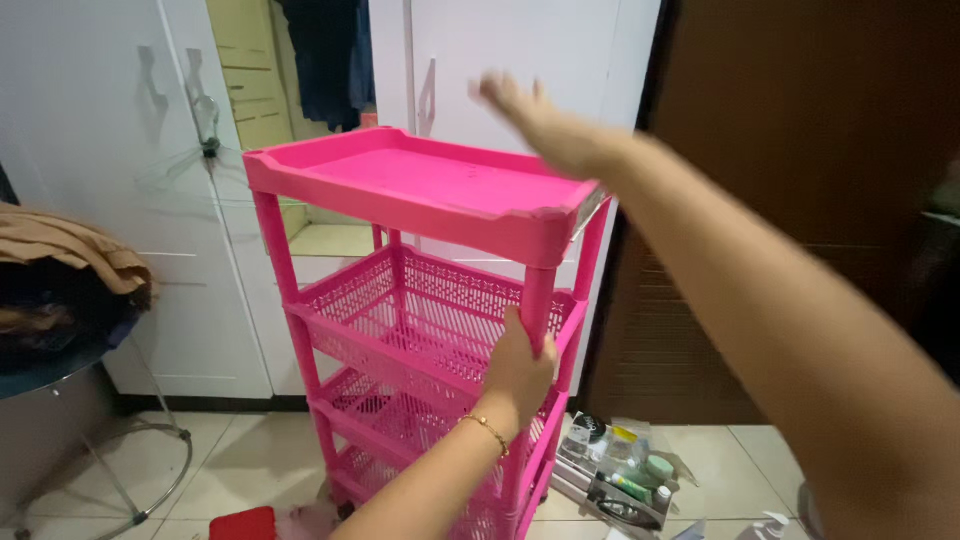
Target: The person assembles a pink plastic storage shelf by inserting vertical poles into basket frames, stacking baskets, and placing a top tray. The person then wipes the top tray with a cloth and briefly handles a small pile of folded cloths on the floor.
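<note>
**Pink rack getting held by the post, other hand up over the top tray**

So the pink plastic rack (420, 300) is standing upright on the tiled floor (250, 470), right in front of the white wardrobe doors (100, 200), with a dark brown door (800, 150) off to its right. It's got a flat tray on top and basket-style shelves with lattice sides stacked underneath.

The left hand (518, 372) is gripping the front corner post just under the top tray, fingers curling around the post and clamped on it. There's a thin gold bracelet (487, 430) sitting on that wrist.

The right hand (545, 120) is reaching out over the far right corner of the top tray, fingers stretched out flat and close together, holding nothing. It's a bit blurred, so I can't tell whether it's actually touching the tray edge or just hovering above it.

Other stuff around: a clear box of small bottles and jars (620, 470) is lying on the floor just beside the rack's base, something red (242, 524) is sitting at the bottom edge, and a tan cloth (70, 250) is draping over a glass-topped table (50, 375) on the left.
</note>
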